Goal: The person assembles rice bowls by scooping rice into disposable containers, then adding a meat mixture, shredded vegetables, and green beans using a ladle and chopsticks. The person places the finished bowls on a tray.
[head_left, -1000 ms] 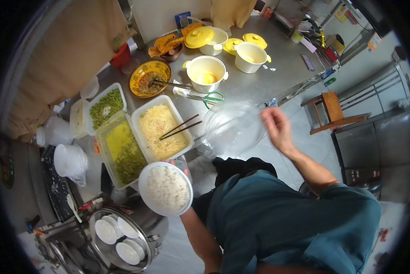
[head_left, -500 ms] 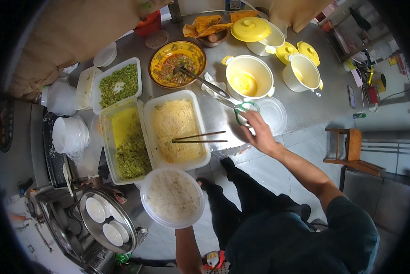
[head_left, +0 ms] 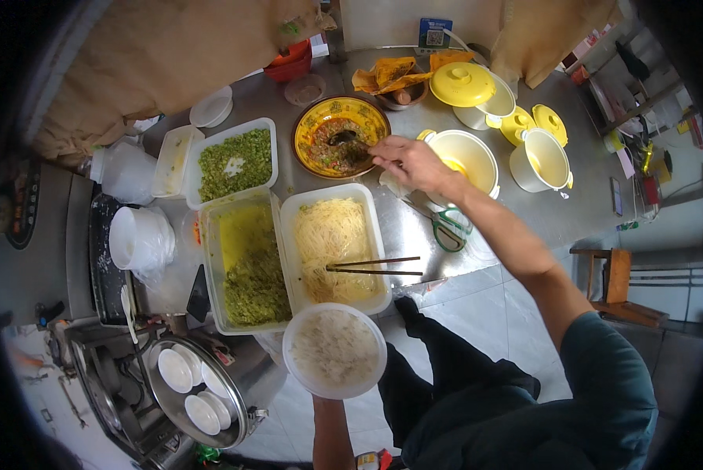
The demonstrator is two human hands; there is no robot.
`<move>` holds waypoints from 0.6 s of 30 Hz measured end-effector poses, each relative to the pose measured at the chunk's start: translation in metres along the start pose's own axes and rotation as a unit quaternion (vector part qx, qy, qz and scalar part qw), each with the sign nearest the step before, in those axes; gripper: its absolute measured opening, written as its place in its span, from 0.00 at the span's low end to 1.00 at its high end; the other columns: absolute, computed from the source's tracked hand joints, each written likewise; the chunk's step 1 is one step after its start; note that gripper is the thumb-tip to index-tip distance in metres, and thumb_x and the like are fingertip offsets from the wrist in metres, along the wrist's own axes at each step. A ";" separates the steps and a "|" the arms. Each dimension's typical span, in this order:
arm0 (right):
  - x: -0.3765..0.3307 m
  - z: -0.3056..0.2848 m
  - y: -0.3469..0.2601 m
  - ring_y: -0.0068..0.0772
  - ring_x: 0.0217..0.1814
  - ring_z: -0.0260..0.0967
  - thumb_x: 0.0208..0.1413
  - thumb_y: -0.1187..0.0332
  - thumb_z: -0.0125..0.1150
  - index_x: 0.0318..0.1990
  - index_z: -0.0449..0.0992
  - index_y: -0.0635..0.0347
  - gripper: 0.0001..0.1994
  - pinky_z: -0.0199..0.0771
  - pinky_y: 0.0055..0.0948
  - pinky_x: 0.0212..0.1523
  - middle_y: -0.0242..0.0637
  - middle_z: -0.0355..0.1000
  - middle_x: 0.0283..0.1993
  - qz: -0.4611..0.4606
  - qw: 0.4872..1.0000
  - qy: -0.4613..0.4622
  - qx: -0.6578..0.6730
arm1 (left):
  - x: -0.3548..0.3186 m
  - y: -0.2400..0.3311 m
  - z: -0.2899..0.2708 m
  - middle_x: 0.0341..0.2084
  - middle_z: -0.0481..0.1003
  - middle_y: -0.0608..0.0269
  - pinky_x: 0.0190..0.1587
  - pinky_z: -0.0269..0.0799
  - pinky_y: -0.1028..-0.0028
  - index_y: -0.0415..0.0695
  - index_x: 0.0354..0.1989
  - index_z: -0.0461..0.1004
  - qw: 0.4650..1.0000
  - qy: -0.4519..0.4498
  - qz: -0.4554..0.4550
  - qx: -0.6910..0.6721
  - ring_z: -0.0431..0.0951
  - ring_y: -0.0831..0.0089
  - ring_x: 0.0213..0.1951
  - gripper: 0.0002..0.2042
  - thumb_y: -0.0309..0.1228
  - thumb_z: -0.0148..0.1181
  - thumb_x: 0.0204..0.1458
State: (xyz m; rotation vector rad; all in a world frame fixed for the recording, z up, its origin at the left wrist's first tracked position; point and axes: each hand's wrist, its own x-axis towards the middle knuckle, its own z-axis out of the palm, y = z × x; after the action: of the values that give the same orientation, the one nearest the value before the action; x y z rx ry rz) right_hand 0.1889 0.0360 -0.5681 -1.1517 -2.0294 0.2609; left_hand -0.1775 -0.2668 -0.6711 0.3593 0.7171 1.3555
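A round plastic bowl of white rice (head_left: 335, 352) is held level near the counter's front edge. My left wrist (head_left: 330, 409) comes up under it, and the bowl hides the fingers supporting it. Farther up, my right hand (head_left: 408, 162) is closed around the handle of a dark spoon (head_left: 343, 139). The spoon's head dips into chopped red-and-green sauce in a patterned yellow bowl (head_left: 308, 123). Between the two hands stands a white tub of shredded pale strips (head_left: 332, 231), with brown chopsticks (head_left: 379, 272) lying across its edge.
Green-handled scissors (head_left: 450, 229) lie right of the strips. Tubs of chopped greens (head_left: 238, 166) and green relish in oil (head_left: 256, 290) stand left. Cream pots (head_left: 462, 149) with yellow lids fill the back right. A steel pan (head_left: 163, 395) holds white cups at lower left.
My right hand has moved from beside the scissors up and left to the spoon and grips it over the sauce bowl. The view has shifted; the rice bowl stays in my left hand.
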 end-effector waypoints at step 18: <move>0.001 0.004 0.027 0.51 0.35 0.80 0.64 0.71 0.59 0.50 0.79 0.69 0.12 0.83 0.37 0.37 0.53 0.80 0.42 -0.002 0.996 -0.003 -0.087 | 0.041 -0.013 0.029 0.72 0.60 0.57 0.72 0.56 0.45 0.52 0.75 0.55 0.999 0.030 -0.034 -0.027 0.59 0.55 0.72 0.42 0.63 0.56 0.57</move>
State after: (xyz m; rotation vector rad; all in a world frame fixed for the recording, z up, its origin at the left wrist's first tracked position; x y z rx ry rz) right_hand 0.2027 0.0530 -0.5844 -1.2542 -2.0926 0.0861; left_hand -0.1468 -0.2254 -0.6680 0.2494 0.7336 1.3224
